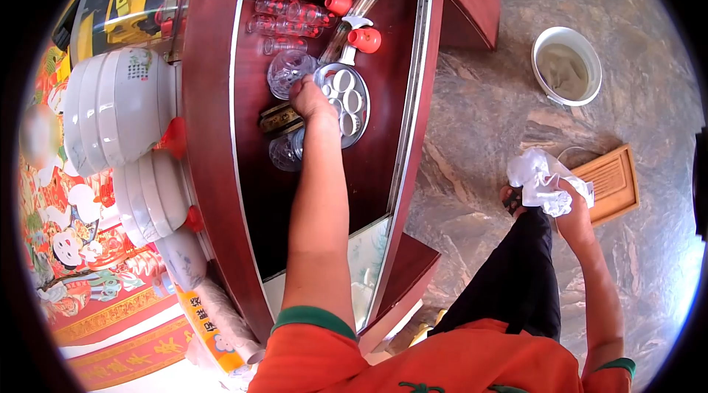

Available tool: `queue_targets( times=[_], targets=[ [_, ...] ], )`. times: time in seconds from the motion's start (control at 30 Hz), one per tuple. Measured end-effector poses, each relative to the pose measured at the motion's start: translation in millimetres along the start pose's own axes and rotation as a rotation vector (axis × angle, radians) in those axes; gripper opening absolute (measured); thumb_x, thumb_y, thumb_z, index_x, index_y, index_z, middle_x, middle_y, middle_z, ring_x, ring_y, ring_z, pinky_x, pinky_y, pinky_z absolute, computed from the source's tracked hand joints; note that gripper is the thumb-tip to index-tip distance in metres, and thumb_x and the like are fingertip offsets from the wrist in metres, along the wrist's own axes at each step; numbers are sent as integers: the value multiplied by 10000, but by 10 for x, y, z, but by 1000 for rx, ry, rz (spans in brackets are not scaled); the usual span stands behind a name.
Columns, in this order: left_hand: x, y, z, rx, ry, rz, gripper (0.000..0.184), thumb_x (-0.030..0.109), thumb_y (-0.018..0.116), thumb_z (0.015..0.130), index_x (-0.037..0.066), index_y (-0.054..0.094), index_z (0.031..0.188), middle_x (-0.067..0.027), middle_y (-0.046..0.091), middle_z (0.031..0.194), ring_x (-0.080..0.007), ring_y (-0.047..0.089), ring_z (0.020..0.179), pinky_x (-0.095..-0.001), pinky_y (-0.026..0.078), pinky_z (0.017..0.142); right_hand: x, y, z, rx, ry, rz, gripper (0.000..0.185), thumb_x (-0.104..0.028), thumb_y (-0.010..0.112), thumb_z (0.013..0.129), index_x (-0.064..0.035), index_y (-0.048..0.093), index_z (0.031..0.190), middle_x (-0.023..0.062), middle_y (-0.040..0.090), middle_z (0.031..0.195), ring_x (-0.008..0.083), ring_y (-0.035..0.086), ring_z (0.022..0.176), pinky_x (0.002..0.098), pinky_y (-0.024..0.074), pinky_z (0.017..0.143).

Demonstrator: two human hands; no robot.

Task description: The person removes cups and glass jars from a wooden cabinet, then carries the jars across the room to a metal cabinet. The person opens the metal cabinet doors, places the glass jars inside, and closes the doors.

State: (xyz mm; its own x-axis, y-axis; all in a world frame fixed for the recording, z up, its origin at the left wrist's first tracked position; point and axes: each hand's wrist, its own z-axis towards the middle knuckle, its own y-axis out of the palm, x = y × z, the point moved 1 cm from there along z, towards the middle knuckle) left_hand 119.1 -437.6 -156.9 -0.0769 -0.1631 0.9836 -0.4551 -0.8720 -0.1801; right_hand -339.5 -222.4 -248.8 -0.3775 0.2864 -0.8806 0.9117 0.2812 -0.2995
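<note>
My left hand [311, 100] reaches into a dark red cabinet, its fingers closed at the edge of a clear glass bowl [288, 71]. Right beside this hand is a round metal tray [363, 122] holding several white cups [352, 101]. A dark, gold-patterned box [280, 119] and another clear glass piece [283, 152] lie on the other side of my wrist. Out over the floor, my right hand [575, 209] grips a crumpled white cloth [544, 178], which hides part of the fingers.
Inside the cabinet are clear glasses with red marks [284, 26], red cups [364, 40] and a metal-edged frame [419, 91]. White stacked bowls [118, 109] stand at left. On the stone floor are a bucket of murky water [542, 72] and a wooden stool [627, 186].
</note>
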Motion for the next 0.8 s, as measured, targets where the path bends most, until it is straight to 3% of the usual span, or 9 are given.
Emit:
queue_targets(
  times=[0.07,0.17,0.27,0.4,0.47,0.57,0.67,0.7,0.8],
  targets=[
    [-29,-89,0,33,225,81,106,105,593,777,6,557,771,-55,604,804,-189,565,739,-330,479,695,121,-54,-24,25,-12,-78,360,-8,642,727,16,580,1080,163,646,936,261,613,928,326,455,826],
    [3,-53,7,-257,220,269,263,213,589,803,-27,561,908,-98,623,861,-236,578,790,-338,473,752,150,-85,-13,48,17,7,338,33,607,723,7,586,1059,142,638,955,233,596,926,322,448,816],
    [-106,294,247,-393,276,704,488,374,589,796,-23,543,1076,-157,637,949,-298,597,921,-361,452,845,88,-116,70,82,12,14,335,52,599,715,12,580,1047,131,619,952,224,584,920,318,445,819],
    [159,807,-197,-391,448,1155,824,673,550,692,44,501,1221,-215,574,1157,-373,536,1092,-431,381,966,33,-91,161,121,-8,-3,337,11,654,704,0,581,1033,129,610,921,243,587,911,322,444,828],
    [256,945,-299,-456,297,1342,756,595,608,715,-15,542,1156,-222,571,1157,-304,537,1117,-380,396,953,86,-51,163,149,-71,-60,335,-24,652,728,-19,581,1056,146,628,918,254,596,904,335,448,818],
    [257,958,-387,-600,337,1470,688,561,651,692,30,565,1120,-194,588,1123,-290,566,1058,-404,408,931,54,1,162,125,-49,-61,345,-43,667,723,-25,581,1057,162,625,940,278,593,923,343,444,832],
    [155,910,-536,-365,689,1539,581,546,669,665,83,633,1014,-119,605,1100,-293,549,1055,-410,431,906,75,52,154,76,-8,-35,333,-40,661,723,-31,588,1047,173,635,936,283,606,915,334,452,821],
    [86,869,-563,-253,897,1463,474,447,719,666,80,641,956,-108,638,982,-291,610,905,-389,478,822,54,59,148,58,9,-19,326,-36,657,724,-33,590,1044,174,637,933,283,610,910,332,454,815],
    [45,824,-401,-440,875,1032,479,359,778,618,56,625,957,-117,642,953,-300,626,807,-386,502,757,-5,36,153,71,-38,-38,310,-32,660,718,-36,599,1023,171,643,901,295,624,877,331,467,788]
  ],
)
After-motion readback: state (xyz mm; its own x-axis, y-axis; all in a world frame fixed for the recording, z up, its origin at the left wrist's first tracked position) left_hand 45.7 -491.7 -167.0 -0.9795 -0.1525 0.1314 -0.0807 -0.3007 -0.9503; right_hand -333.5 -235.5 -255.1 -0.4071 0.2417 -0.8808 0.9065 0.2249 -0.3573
